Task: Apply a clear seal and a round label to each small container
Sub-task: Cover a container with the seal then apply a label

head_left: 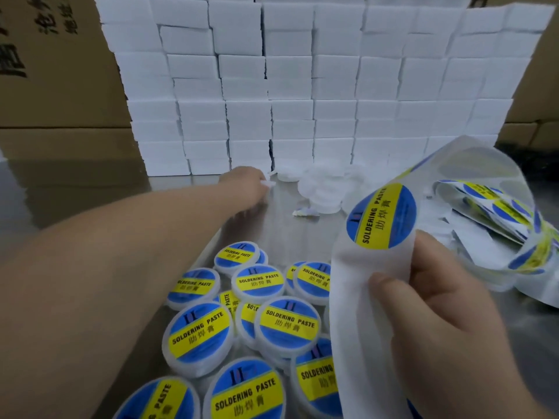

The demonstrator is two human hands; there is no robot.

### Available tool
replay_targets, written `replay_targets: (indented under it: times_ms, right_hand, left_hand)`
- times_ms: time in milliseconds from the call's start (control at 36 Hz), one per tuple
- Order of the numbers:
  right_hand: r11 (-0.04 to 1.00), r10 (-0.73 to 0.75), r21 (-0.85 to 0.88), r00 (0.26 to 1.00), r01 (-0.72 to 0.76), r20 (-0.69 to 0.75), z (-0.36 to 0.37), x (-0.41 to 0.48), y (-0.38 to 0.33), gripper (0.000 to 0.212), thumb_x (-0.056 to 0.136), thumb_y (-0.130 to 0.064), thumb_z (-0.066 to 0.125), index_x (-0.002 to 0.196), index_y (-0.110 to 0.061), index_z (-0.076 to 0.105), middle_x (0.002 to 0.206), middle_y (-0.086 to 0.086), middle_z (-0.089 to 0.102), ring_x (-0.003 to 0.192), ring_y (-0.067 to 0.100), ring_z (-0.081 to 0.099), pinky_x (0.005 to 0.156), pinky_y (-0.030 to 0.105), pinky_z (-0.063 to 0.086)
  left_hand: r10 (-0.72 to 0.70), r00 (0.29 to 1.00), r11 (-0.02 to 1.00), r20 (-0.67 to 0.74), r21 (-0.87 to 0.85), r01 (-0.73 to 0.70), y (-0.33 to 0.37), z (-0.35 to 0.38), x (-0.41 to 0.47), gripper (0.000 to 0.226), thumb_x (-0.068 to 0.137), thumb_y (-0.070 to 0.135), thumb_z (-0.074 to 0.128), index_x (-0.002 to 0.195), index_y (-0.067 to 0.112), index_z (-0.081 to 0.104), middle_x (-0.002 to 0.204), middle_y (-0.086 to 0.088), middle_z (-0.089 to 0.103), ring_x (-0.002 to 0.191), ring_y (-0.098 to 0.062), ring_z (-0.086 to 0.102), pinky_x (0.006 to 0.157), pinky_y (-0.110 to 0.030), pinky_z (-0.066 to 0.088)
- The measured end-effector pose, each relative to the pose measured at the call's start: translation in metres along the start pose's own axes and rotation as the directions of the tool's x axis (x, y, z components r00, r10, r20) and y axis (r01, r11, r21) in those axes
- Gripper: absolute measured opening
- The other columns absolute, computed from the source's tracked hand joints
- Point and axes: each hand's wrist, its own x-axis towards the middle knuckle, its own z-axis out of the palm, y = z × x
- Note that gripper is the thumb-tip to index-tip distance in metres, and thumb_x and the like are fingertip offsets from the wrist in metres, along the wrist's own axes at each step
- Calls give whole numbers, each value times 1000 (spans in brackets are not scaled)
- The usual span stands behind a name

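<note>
At the far edge of the steel table (287, 231), the left hand (245, 182) reaches beside the pile of bare white plastic containers (320, 189), which lies just to its right. Whether its hidden fingers hold anything cannot be told. Nearer, the right hand (447, 313) pinches a white backing strip (357, 282) bearing a round blue-and-yellow label (381, 216) that reads "SOLDERING PASTE 助焊膏".
</note>
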Motion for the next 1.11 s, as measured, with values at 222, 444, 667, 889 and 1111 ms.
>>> replay_targets:
  times_ms: [222, 444, 667, 889, 1111]
  right_hand:
    - [998, -50, -26, 998, 51, 43, -1, -3, 0, 40, 69, -17, 42, 91, -45, 61, 71, -18, 66, 60, -4, 55, 52, 7, 39]
    - [993, -115, -23, 987, 118, 112, 3, -6, -5, 36, 72, -14, 41, 91, -38, 61, 83, -17, 66, 73, -5, 58, 62, 4, 40]
    - [984, -174, 60, 983, 171, 65, 4, -3, -1, 47, 81, 7, 44, 94, -35, 59, 90, -27, 66, 85, -8, 60, 72, 4, 41]
    - [979, -201, 31, 978, 199, 58, 4, -1, -2, 40, 72, -6, 43, 92, -36, 60, 89, -24, 66, 84, -5, 60, 72, 7, 42]
    - [973, -210, -90, 977, 213, 44, 3, -1, 1, 21, 75, -16, 46, 82, -27, 63, 81, 2, 63, 76, 15, 55, 69, 21, 43]
  left_hand:
    - [-88, 992, 983, -87, -170, 73, 0, -25, -20, 34, 95, 28, 34, 90, 3, 57, 86, -9, 47, 88, -29, 48, 67, -28, 32]
    - [-247, 960, 651, -131, -757, 64, 22, -56, -72, 51, 94, 17, 30, 144, 28, 27, 134, 7, 42, 102, -24, 57, 74, -26, 44]
    - [45, 949, 466, -312, -834, -296, 58, -106, -189, 56, 90, 10, 39, 135, 43, 39, 119, 13, 42, 56, -9, 59, 49, -13, 46]
    - [250, 908, 566, -337, -710, -420, 52, -89, -244, 29, 95, 20, 36, 91, 47, 47, 102, 17, 61, 58, 6, 49, 58, -14, 37]
    - [337, 890, 744, -307, -493, -452, 47, -81, -245, 19, 82, 35, 39, 83, 53, 42, 98, 16, 44, 88, 2, 43, 77, -9, 33]
